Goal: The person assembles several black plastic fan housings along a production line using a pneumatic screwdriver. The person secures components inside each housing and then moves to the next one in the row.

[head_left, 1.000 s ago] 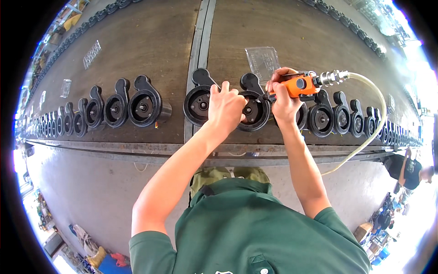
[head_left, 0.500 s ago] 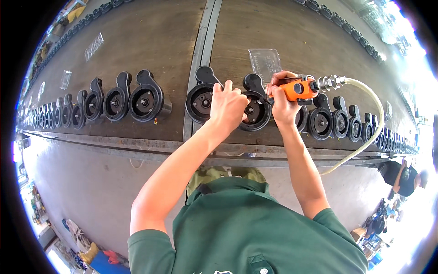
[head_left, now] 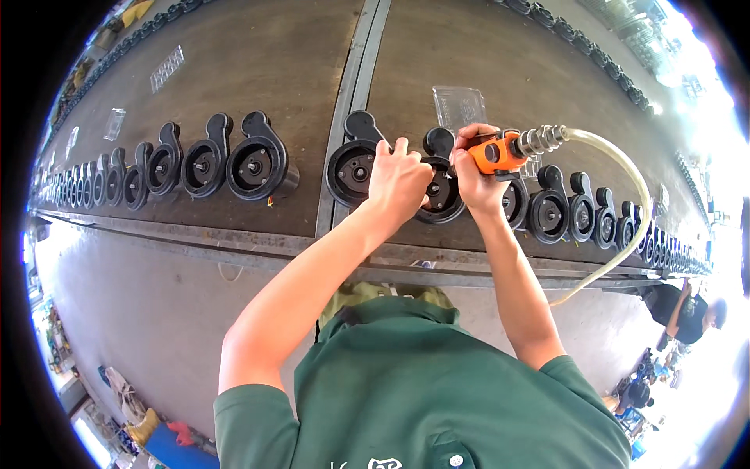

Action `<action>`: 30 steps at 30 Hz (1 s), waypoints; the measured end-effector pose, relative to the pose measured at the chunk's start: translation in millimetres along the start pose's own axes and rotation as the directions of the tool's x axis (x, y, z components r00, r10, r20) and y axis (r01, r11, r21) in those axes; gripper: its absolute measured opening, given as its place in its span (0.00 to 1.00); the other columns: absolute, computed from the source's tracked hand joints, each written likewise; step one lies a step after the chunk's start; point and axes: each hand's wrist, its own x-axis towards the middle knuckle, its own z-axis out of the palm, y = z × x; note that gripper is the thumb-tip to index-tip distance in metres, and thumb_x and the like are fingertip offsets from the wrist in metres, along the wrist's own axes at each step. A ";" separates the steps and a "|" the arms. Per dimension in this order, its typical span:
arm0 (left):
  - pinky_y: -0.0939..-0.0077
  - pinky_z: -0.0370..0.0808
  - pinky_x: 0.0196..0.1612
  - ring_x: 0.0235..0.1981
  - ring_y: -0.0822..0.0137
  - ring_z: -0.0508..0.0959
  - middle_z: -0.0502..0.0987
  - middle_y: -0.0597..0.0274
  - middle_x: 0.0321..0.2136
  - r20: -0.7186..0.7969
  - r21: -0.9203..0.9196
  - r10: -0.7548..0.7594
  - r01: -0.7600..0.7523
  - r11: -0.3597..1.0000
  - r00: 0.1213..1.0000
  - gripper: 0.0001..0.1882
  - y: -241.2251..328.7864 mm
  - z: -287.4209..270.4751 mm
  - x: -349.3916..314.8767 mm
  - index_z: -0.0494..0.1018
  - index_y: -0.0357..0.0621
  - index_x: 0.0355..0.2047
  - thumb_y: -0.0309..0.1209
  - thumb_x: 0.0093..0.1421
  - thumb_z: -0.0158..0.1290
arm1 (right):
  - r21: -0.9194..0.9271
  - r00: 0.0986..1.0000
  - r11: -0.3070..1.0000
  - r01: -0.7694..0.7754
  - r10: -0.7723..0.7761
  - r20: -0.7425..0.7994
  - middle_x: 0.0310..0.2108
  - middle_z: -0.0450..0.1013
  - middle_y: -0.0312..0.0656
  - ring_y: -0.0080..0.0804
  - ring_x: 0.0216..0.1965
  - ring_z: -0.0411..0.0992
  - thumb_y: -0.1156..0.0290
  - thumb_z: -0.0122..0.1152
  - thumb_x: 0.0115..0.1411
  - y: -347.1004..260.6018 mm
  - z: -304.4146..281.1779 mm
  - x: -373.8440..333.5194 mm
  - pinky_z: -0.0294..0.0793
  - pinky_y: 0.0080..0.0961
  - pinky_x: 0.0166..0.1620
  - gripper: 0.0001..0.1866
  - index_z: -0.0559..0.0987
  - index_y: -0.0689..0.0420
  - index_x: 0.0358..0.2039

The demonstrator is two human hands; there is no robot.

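My right hand (head_left: 478, 181) is wrapped round an orange air tool (head_left: 500, 155) with a metal hose coupling. The tool's front end is hidden by my fingers, just above a round black blower housing (head_left: 447, 205). My left hand (head_left: 397, 181) lies against that housing's left side with fingers bent, its thumb at the rim. What those fingers grip is hidden. A dark curved piece shows between both hands at the top of the housing. Left of my left hand stands another black blower housing (head_left: 349, 176), partly covered by my fingers, with a round inner plate.
A long row of similar black housings (head_left: 256, 168) runs along the table's (head_left: 258, 70) front edge on both sides. A pale hose (head_left: 642, 184) loops from the tool down past the edge. Clear plastic sheets (head_left: 459, 105) lie behind. Another person (head_left: 689, 316) is at far right.
The orange tool and my right hand have shifted slightly left, toward my left hand. My left hand keeps its place at the housing. The whole view has tilted slightly.
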 end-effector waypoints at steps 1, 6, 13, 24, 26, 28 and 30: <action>0.58 0.68 0.50 0.49 0.58 0.74 0.82 0.65 0.34 0.030 0.003 0.001 -0.001 1.000 1.000 0.17 1.1 -2.0 0.6 0.86 0.57 0.35 0.45 0.45 0.72 | 0.015 1.000 1.000 0.028 -0.028 -0.009 0.32 0.77 0.37 0.20 0.33 0.75 0.83 0.63 0.53 1.2 -2.1 2.4 0.77 0.19 0.38 0.11 0.78 0.63 0.39; 0.58 0.68 0.49 0.50 0.59 0.75 0.82 0.66 0.35 0.053 0.020 -0.005 0.004 1.000 0.999 0.18 2.3 -7.1 -0.3 0.86 0.60 0.39 0.46 0.46 0.71 | -0.031 0.999 0.999 0.028 -0.028 -0.021 0.31 0.77 0.37 0.20 0.33 0.75 0.83 0.62 0.53 -0.3 1.7 4.7 0.77 0.19 0.39 0.10 0.78 0.64 0.38; 0.58 0.70 0.48 0.49 0.60 0.76 0.83 0.67 0.35 0.062 0.084 -0.036 0.030 0.996 0.997 0.19 8.9 -10.1 2.9 0.86 0.63 0.39 0.47 0.46 0.71 | 0.018 0.998 1.000 0.021 -0.020 -0.059 0.30 0.76 0.37 0.20 0.32 0.75 0.84 0.61 0.53 -2.6 -4.6 1.6 0.76 0.19 0.38 0.11 0.79 0.65 0.39; 0.57 0.69 0.50 0.50 0.60 0.76 0.84 0.68 0.35 0.031 0.067 -0.051 0.049 0.997 0.998 0.21 6.1 1.0 0.6 0.86 0.61 0.41 0.47 0.46 0.71 | 0.158 0.991 0.982 -0.104 0.116 -0.067 0.31 0.73 0.38 0.22 0.26 0.72 0.86 0.54 0.55 -33.0 -8.2 -36.3 0.72 0.18 0.29 0.14 0.74 0.64 0.43; 0.57 0.69 0.50 0.51 0.60 0.76 0.84 0.68 0.36 0.050 0.069 -0.048 0.044 0.997 0.998 0.21 6.4 -1.1 2.7 0.86 0.61 0.41 0.47 0.46 0.71 | 0.174 0.991 0.981 -0.092 0.107 -0.079 0.31 0.73 0.39 0.22 0.26 0.72 0.86 0.54 0.55 -31.2 -8.9 -35.4 0.72 0.18 0.29 0.14 0.74 0.64 0.43; 0.57 0.69 0.50 0.51 0.60 0.76 0.84 0.68 0.36 0.068 0.072 -0.048 0.043 0.996 0.997 0.21 6.4 -2.8 3.7 0.86 0.61 0.41 0.47 0.46 0.71 | 0.173 0.991 0.981 -0.091 0.106 -0.081 0.31 0.73 0.39 0.22 0.26 0.72 0.86 0.54 0.54 -29.7 -8.8 -35.0 0.72 0.18 0.29 0.14 0.74 0.64 0.43; 0.57 0.70 0.51 0.51 0.60 0.76 0.84 0.68 0.36 0.077 0.073 -0.040 0.034 0.997 0.996 0.20 7.0 -4.2 4.4 0.86 0.61 0.41 0.46 0.47 0.71 | 0.162 0.991 0.982 -0.099 0.112 -0.075 0.30 0.73 0.39 0.23 0.26 0.72 0.86 0.54 0.54 -27.3 -10.9 -35.6 0.72 0.18 0.30 0.14 0.74 0.64 0.43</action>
